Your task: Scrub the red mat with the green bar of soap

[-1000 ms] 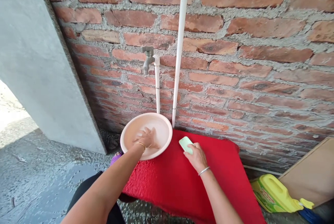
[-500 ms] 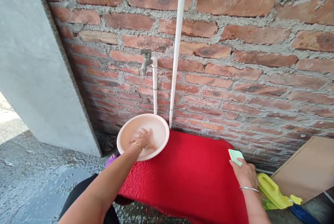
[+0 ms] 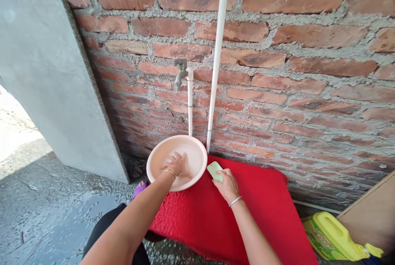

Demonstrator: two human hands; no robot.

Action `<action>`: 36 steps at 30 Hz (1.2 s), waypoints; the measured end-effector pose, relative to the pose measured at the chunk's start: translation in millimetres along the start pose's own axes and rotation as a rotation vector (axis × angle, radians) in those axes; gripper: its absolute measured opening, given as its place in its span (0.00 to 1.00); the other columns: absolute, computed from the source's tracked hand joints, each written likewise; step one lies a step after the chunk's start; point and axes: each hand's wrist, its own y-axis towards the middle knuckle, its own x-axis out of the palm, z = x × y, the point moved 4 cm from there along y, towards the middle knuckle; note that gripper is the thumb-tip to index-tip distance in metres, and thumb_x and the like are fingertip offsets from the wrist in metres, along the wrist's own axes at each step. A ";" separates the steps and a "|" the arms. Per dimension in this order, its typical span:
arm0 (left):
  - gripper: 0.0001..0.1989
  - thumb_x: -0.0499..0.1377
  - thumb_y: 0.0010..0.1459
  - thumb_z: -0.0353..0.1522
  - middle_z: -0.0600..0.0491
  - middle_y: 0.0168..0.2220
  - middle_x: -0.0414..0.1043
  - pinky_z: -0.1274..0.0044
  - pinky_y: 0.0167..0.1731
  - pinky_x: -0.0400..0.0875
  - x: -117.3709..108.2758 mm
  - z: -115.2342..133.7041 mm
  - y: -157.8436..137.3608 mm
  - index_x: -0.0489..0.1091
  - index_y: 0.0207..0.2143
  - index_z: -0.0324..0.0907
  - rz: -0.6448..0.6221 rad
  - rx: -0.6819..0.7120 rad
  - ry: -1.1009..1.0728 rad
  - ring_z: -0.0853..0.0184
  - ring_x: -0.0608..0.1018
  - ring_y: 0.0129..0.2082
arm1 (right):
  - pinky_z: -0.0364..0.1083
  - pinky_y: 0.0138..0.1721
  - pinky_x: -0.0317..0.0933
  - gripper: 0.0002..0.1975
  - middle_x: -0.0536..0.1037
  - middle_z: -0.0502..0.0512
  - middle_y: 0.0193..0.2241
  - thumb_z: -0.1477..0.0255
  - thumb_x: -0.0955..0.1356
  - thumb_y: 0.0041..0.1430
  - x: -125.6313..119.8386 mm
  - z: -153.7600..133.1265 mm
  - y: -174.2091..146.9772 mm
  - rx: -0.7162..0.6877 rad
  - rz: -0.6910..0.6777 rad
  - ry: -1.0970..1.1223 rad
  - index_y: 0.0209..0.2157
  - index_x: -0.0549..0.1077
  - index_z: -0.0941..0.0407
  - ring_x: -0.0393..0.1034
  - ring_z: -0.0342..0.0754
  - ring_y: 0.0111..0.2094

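My left hand (image 3: 176,165), with a thin gold bracelet at its wrist, is in the cloudy water of a pale pink basin (image 3: 151,179). Its fingers are spread and partly under the surface, and I see nothing held in them. My right hand (image 3: 227,185), wearing a silver bangle, grips a pale green flat slab (image 3: 214,170) with rounded corners, much like a phone. This hand is just right of the basin's rim, above a red cloth (image 3: 262,211). The basin stands on the cloth's left end, below a grey tap (image 3: 180,73).
Behind rises a brick wall (image 3: 253,77) with a white pipe (image 3: 218,47). A grey slab (image 3: 61,84) leans at the left above wet floor (image 3: 64,219). At lower right lie a yellow jug (image 3: 333,236) and a brown board (image 3: 373,211).
My right hand has moved left, bringing the pale green slab from the cloth's right end to beside the basin. My left hand stays in the water. The view has shifted slightly.
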 end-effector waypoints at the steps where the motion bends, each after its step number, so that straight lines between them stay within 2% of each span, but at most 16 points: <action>1: 0.57 0.66 0.43 0.50 0.41 0.73 0.36 0.31 0.42 0.59 0.2 -0.3 0.1 0.41 0.71 0.55 0.008 0.004 -0.011 0.25 0.44 0.66 | 0.44 0.47 0.64 0.17 0.72 0.52 0.43 0.65 0.71 0.53 -7.3 12.6 1.3 0.036 0.005 -0.009 0.46 0.78 0.48 0.72 0.47 0.42; 5: 0.60 0.68 0.40 0.49 0.41 0.73 0.36 0.32 0.44 0.59 1.1 -1.5 0.1 0.43 0.71 0.53 0.006 0.009 -0.035 0.24 0.44 0.66 | 0.46 0.46 0.65 0.20 0.70 0.55 0.44 0.61 0.68 0.57 -53.8 80.5 -5.0 0.251 0.037 -0.071 0.50 0.77 0.50 0.73 0.49 0.42; 11: 0.60 0.68 0.41 0.49 0.42 0.73 0.35 0.33 0.44 0.60 1.7 -0.9 0.9 0.41 0.71 0.54 -0.005 0.002 0.007 0.24 0.44 0.66 | 0.52 0.48 0.66 0.27 0.71 0.60 0.40 0.56 0.63 0.59 -125.8 189.3 -46.5 0.573 0.099 -0.182 0.54 0.74 0.54 0.73 0.55 0.42; 13: 0.59 0.67 0.42 0.50 0.42 0.73 0.34 0.32 0.44 0.60 2.4 -0.4 1.0 0.39 0.71 0.54 -0.020 -0.005 0.027 0.25 0.43 0.66 | 0.53 0.47 0.67 0.27 0.72 0.61 0.37 0.54 0.62 0.59 -140.4 216.8 -59.2 0.675 0.135 -0.235 0.54 0.74 0.54 0.73 0.58 0.44; 15: 0.60 0.67 0.42 0.50 0.42 0.73 0.34 0.32 0.44 0.59 2.7 0.0 1.1 0.38 0.71 0.54 -0.021 -0.012 0.021 0.25 0.43 0.66 | 0.53 0.46 0.67 0.28 0.72 0.62 0.35 0.53 0.61 0.59 -147.4 227.7 -65.1 0.737 0.171 -0.271 0.54 0.74 0.54 0.72 0.59 0.45; 17: 0.61 0.68 0.40 0.49 0.43 0.73 0.35 0.33 0.45 0.59 2.4 0.2 1.1 0.39 0.71 0.54 -0.003 -0.019 0.000 0.26 0.43 0.66 | 0.53 0.47 0.66 0.29 0.72 0.63 0.37 0.54 0.62 0.59 -144.3 215.5 -60.9 0.703 0.189 -0.261 0.54 0.74 0.56 0.72 0.59 0.45; 19: 0.61 0.69 0.39 0.49 0.44 0.73 0.35 0.33 0.46 0.59 2.3 0.1 1.2 0.41 0.71 0.54 0.015 -0.022 -0.016 0.26 0.43 0.66 | 0.52 0.47 0.66 0.27 0.72 0.64 0.41 0.55 0.63 0.59 -130.3 181.6 -47.5 0.575 0.187 -0.222 0.53 0.74 0.56 0.72 0.57 0.44; 22: 0.61 0.69 0.39 0.49 0.43 0.73 0.34 0.33 0.45 0.58 3.7 -0.5 1.4 0.41 0.71 0.55 0.011 -0.013 -0.016 0.26 0.43 0.66 | 0.48 0.46 0.65 0.22 0.71 0.60 0.45 0.58 0.65 0.59 -91.4 111.2 -21.2 0.345 0.149 -0.159 0.51 0.76 0.53 0.72 0.52 0.43; 25: 0.60 0.69 0.40 0.48 0.40 0.73 0.35 0.32 0.43 0.58 4.0 -1.2 1.7 0.42 0.71 0.52 0.016 0.019 -0.029 0.23 0.44 0.65 | 0.45 0.47 0.64 0.18 0.70 0.55 0.45 0.61 0.68 0.58 -43.7 46.8 1.0 0.159 0.094 -0.107 0.49 0.77 0.49 0.72 0.48 0.43; 28: 0.60 0.67 0.41 0.50 0.38 0.73 0.35 0.32 0.42 0.59 3.3 -1.9 1.1 0.41 0.72 0.51 0.005 0.029 -0.020 0.22 0.44 0.65 | 0.44 0.48 0.62 0.17 0.71 0.53 0.44 0.64 0.70 0.56 -7.6 6.5 14.8 0.022 0.048 -0.069 0.48 0.78 0.48 0.71 0.47 0.43; 30: 0.61 0.66 0.42 0.52 0.39 0.73 0.33 0.32 0.42 0.60 3.2 -2.1 0.5 0.38 0.72 0.51 -0.020 0.024 0.013 0.22 0.43 0.65 | 0.43 0.48 0.62 0.16 0.71 0.52 0.43 0.65 0.71 0.55 2.3 -1.5 20.9 -0.015 0.027 -0.058 0.47 0.78 0.47 0.71 0.47 0.43; 32: 0.62 0.66 0.41 0.53 0.40 0.73 0.32 0.32 0.42 0.60 3.6 -2.1 0.5 0.37 0.72 0.53 -0.032 0.019 0.033 0.22 0.42 0.65 | 0.43 0.48 0.62 0.16 0.71 0.52 0.43 0.64 0.71 0.56 -0.4 6.4 25.5 -0.006 0.017 -0.064 0.47 0.78 0.48 0.71 0.46 0.42; 36: 0.60 0.67 0.40 0.52 0.39 0.73 0.36 0.31 0.42 0.58 6.2 -2.5 3.9 0.42 0.71 0.52 0.005 0.024 0.000 0.21 0.44 0.64 | 0.45 0.48 0.62 0.18 0.71 0.54 0.44 0.63 0.69 0.58 -33.9 59.0 28.3 0.132 0.031 -0.115 0.50 0.77 0.50 0.71 0.48 0.42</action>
